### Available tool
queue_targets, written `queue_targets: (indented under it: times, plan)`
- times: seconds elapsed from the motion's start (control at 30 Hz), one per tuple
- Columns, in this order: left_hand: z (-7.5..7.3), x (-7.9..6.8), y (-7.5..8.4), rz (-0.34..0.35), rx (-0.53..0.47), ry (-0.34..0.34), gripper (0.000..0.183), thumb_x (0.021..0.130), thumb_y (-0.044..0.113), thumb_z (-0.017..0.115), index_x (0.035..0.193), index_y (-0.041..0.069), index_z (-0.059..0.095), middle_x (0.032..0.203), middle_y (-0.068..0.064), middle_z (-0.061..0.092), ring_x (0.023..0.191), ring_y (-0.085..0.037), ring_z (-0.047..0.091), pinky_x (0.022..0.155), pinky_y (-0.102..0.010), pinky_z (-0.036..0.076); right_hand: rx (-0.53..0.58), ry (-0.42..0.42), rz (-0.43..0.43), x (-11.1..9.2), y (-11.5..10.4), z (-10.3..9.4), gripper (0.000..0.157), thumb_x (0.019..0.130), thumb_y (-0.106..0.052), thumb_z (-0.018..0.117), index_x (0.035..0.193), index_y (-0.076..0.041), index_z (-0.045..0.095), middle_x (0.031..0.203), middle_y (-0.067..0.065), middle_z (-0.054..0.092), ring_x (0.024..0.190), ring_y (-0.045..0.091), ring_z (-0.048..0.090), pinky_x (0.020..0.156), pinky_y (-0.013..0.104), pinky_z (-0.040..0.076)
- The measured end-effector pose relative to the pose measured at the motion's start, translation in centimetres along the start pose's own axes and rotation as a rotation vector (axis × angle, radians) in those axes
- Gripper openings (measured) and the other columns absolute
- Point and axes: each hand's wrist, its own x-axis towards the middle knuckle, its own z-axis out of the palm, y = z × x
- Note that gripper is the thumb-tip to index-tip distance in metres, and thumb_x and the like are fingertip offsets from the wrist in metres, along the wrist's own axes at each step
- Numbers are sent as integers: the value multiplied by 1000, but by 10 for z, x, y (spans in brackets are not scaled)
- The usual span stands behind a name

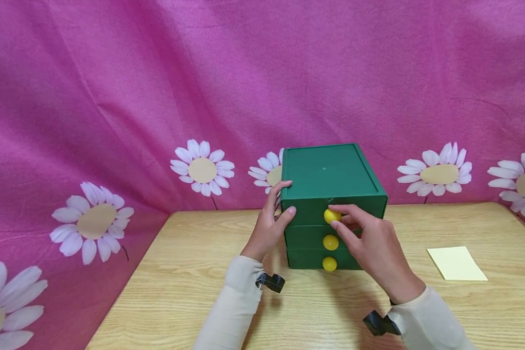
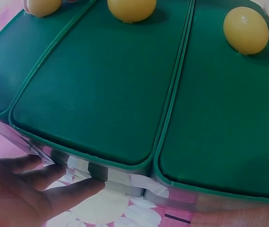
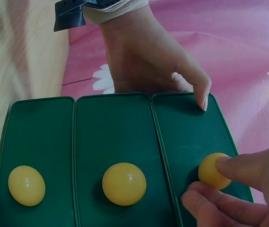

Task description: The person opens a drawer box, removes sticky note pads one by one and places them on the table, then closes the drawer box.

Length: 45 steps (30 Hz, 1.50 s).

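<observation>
Top yellow knob [image 1: 331, 215] is pinched by right hand [image 1: 375, 246]. Green cabinet [image 1: 325, 172], on table [image 1: 166, 291], is gripped at left edge by left hand [image 1: 266, 232]. Paper note [image 1: 457, 264] is placed well apart from right edge

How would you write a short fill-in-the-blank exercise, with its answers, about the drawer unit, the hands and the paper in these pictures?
1. The green drawer unit has ____ yellow knobs on its front.
2. The right hand pinches the knob of the ____ drawer.
3. The left hand rests against the unit's ____ side.
4. In the head view, the pale yellow paper lies on the table to the ____ of the unit.

Missing words: three; top; left; right.
</observation>
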Motion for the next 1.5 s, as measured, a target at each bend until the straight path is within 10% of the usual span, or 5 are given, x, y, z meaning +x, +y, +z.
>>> queue_targets:
  times: [0.6, 1.5]
  plan:
    - [-2, -3, 0, -10, -4, 5, 53, 96, 14, 49, 147, 13, 31, 147, -14, 39, 131, -24, 43, 97, -48, 44, -36, -21, 55, -3, -3, -1, 29, 86, -16, 73, 112, -14, 62, 80, -2, 71, 66, 10, 66, 56, 28, 46]
    - [1, 0, -1, 11, 5, 1, 53, 96, 13, 49, 146, 12, 30, 146, -16, 41, 128, -25, 45, 94, -45, 47, -90, -341, 105, -7, 13, 2, 17, 84, -16, 75, 100, -14, 70, 83, -3, 70, 73, 13, 66, 62, 36, 50]
